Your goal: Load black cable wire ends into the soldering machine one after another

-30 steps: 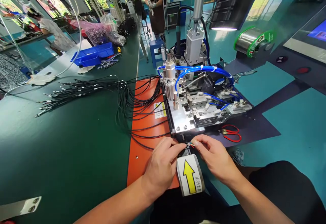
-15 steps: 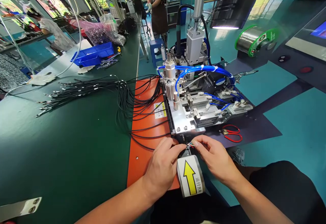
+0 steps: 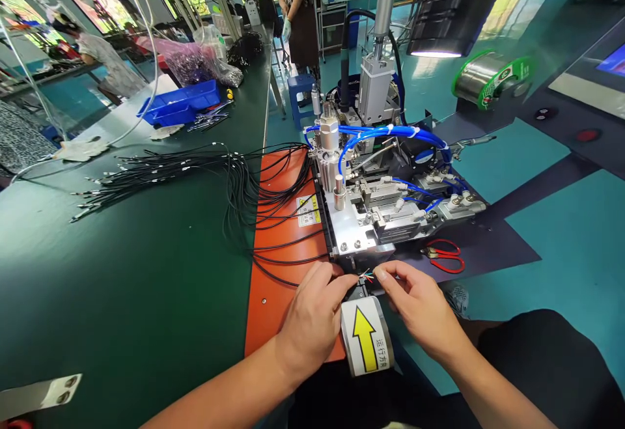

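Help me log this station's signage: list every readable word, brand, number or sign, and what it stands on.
"运行方向", beside a yellow arrow pointing up the picture: on the curved cover.
Yellow-and-white label on the orange panel: too small to read.
Solder wire spool, green label: too small and blurred.
Screen: nothing legible.

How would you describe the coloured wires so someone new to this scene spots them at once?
Find the silver machine, then the yellow arrow below its near edge in the picture. Above the arrow's tip, between the left hand and right hand, look for a small fan of thin coloured wires. Their mix of colours, with red and green showing, sets them apart from the black cables.
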Demonstrator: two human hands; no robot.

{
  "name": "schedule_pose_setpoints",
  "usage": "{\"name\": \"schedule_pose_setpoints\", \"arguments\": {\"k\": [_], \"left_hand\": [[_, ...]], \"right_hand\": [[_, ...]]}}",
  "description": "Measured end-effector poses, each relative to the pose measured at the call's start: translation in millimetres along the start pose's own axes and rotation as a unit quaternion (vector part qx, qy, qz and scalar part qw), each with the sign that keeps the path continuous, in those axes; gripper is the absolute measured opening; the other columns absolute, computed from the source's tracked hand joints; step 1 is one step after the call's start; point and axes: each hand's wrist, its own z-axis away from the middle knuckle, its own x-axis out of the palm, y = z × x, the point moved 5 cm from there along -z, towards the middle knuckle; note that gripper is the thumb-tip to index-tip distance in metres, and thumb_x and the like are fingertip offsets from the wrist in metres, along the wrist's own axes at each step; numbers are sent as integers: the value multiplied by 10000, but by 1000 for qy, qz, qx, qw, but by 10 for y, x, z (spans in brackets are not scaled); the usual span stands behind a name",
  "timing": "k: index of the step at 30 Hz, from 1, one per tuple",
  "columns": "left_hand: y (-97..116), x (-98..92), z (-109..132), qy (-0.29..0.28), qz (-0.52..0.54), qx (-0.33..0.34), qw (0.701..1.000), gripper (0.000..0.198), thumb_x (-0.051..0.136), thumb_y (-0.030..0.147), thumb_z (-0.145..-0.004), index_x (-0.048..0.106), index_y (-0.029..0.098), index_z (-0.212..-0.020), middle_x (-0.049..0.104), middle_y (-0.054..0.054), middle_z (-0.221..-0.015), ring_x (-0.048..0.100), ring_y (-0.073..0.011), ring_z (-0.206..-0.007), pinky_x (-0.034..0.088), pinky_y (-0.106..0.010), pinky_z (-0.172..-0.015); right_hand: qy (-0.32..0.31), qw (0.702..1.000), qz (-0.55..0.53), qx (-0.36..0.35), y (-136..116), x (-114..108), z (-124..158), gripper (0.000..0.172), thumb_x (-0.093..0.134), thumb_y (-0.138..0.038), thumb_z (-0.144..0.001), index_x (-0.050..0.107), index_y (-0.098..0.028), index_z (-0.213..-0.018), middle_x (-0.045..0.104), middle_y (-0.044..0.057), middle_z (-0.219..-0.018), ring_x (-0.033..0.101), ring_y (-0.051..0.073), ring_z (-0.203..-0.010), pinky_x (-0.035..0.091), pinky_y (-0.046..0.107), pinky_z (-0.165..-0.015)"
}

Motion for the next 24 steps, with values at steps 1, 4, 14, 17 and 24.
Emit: {"name": "schedule_pose_setpoints", "arguments": {"k": [1, 4, 14, 17, 24], "left_hand": [[0, 0, 1, 0, 0, 0, 1000, 232, 495, 175, -964, 690, 186, -1088, 575, -79, -885, 518, -215, -845, 480, -325, -711], [-4, 7, 3, -3, 2, -1, 1000, 222, 509, 179, -961, 691, 188, -1088, 569, -76, -881, 513, -215, -841, 472, -327, -710], [-26, 33, 9, 1, -8, -1, 1000, 234, 496, 159, -961, 691, 181, -1088, 561, -81, -885, 514, -218, -851, 475, -333, -723], [-17, 30, 2, 5, -12, 3, 1000, 237, 492, 153, -959, 692, 173, -1084, 566, -86, -887, 517, -220, -851, 480, -334, -723], [0, 19, 3, 6, -25, 4, 1000, 239, 480, 169, -964, 693, 176, -1072, 558, -80, -873, 513, -217, -834, 484, -329, -711]], "right_hand": [[-1, 1000, 0, 7, 2, -3, 18, 350, 541, -524, -936, 657, -194, -939, 586, -4, -727, 475, 136, -614, 320, 258, -521], [-20, 1000, -9, 10, -16, 20, 53, 344, 547, -521, -934, 662, -198, -904, 581, -9, -719, 465, 133, -614, 319, 259, -526], [-11, 1000, 4, -17, -63, 60, 9, 322, 535, -489, -953, 637, -204, -846, 589, -14, -734, 480, 136, -650, 350, 257, -574], [-12, 1000, 2, -22, -59, 56, -8, 321, 535, -484, -954, 634, -200, -841, 597, -10, -741, 504, 144, -671, 377, 256, -598], [-14, 1000, -2, -21, -30, 68, -17, 326, 528, -490, -953, 632, -202, -839, 600, -10, -746, 524, 150, -680, 404, 254, -611]]}}
